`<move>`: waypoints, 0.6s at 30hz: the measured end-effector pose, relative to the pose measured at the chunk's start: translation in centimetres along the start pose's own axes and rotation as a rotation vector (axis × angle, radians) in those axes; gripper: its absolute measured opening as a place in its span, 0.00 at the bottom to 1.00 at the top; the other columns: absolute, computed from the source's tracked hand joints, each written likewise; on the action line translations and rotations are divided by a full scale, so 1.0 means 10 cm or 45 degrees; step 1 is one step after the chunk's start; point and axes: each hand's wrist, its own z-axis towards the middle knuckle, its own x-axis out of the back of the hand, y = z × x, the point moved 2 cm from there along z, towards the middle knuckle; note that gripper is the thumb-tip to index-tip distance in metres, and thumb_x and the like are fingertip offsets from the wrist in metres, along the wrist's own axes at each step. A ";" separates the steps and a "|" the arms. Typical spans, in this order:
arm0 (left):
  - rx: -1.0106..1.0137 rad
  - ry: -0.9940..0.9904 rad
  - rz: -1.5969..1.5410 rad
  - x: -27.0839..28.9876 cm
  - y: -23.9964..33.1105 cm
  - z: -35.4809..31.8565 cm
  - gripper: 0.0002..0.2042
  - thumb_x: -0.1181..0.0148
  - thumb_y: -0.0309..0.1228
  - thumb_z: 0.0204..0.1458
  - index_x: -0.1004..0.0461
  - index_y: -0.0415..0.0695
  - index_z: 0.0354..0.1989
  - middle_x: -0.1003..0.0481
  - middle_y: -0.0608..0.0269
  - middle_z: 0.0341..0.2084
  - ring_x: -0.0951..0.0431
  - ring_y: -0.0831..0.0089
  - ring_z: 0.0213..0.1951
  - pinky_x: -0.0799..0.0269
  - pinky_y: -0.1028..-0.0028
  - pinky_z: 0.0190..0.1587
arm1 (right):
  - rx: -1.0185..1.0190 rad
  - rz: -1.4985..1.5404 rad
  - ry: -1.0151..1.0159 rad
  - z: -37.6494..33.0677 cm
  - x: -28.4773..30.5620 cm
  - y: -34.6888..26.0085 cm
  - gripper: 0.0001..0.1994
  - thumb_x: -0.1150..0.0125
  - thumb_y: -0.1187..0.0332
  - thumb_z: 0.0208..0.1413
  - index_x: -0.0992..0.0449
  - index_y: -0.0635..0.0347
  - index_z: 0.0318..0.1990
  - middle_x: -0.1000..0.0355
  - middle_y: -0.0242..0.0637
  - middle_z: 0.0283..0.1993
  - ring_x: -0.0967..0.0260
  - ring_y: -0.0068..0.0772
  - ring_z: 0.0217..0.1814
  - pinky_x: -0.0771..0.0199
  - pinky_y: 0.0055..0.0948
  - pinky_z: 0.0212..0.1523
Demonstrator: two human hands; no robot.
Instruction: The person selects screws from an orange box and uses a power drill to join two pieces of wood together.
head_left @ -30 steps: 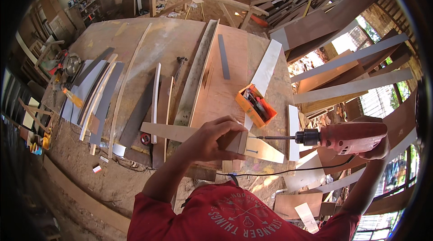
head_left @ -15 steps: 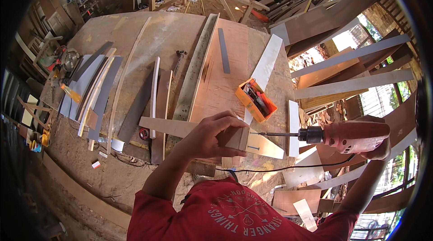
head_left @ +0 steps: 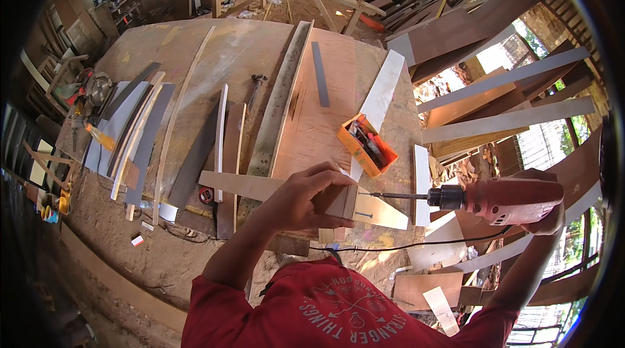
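My left hand (head_left: 303, 197) is closed around a wooden block (head_left: 345, 205) near the table's front edge, fingers over its top and thumb below. Past the block lies a long pale board (head_left: 241, 184), whose tapered end (head_left: 389, 213) comes out on the right with a screw (head_left: 363, 214) resting on it. Out to the right, my right hand (head_left: 548, 219) grips a red corded power drill (head_left: 504, 199), held level. Its long bit (head_left: 398, 196) points left, the tip at or very near the block's right face; I cannot tell whether they touch.
On the worktable (head_left: 176, 55) stands an orange toolbox (head_left: 368, 146) with hand tools. A hammer (head_left: 255, 86), a tape measure (head_left: 206, 195) and several wood strips (head_left: 133, 139) lie leftward, near a circular saw (head_left: 97, 89). Boards (head_left: 508, 117) lean at right. The drill's cord (head_left: 423, 242) hangs before me.
The drill has come slightly left, bringing its bit tip nearer the block. My left hand keeps its hold, and the whole view has shifted a little.
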 end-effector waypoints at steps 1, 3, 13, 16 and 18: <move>-0.014 0.005 -0.003 0.00 0.00 0.00 0.33 0.14 0.42 0.43 0.22 0.43 0.56 0.21 0.57 0.47 0.17 0.60 0.48 0.21 0.63 0.49 | 0.032 -0.065 -0.028 -0.01 -0.01 -0.01 0.40 0.28 0.69 0.19 0.20 0.74 0.52 0.19 0.51 0.51 0.19 0.43 0.51 0.21 0.40 0.53; -0.010 0.001 -0.002 0.00 0.01 -0.01 0.33 0.14 0.42 0.43 0.22 0.43 0.56 0.21 0.57 0.47 0.17 0.59 0.48 0.21 0.63 0.49 | -0.017 -0.011 0.025 0.01 -0.04 -0.08 0.37 0.27 0.70 0.21 0.19 0.72 0.51 0.18 0.49 0.50 0.19 0.42 0.50 0.20 0.40 0.52; -0.020 0.019 -0.002 -0.02 0.01 -0.01 0.33 0.14 0.42 0.43 0.22 0.42 0.56 0.22 0.57 0.45 0.17 0.59 0.45 0.21 0.63 0.48 | 0.022 -0.011 0.118 0.00 -0.07 -0.02 0.34 0.24 0.73 0.24 0.16 0.69 0.50 0.17 0.47 0.49 0.18 0.41 0.49 0.21 0.39 0.52; -0.027 0.001 -0.022 -0.05 -0.07 -0.03 0.32 0.14 0.41 0.44 0.23 0.42 0.56 0.22 0.57 0.45 0.17 0.58 0.45 0.21 0.63 0.48 | -0.010 0.029 0.127 0.02 -0.11 -0.02 0.35 0.24 0.73 0.24 0.17 0.69 0.51 0.18 0.48 0.50 0.18 0.42 0.50 0.21 0.40 0.52; -0.035 0.002 0.001 -0.06 -0.07 -0.03 0.32 0.14 0.41 0.44 0.23 0.42 0.56 0.22 0.57 0.45 0.17 0.58 0.45 0.21 0.63 0.48 | -0.026 0.068 0.097 0.05 -0.11 -0.04 0.35 0.24 0.73 0.23 0.17 0.70 0.51 0.18 0.49 0.51 0.18 0.42 0.50 0.21 0.40 0.52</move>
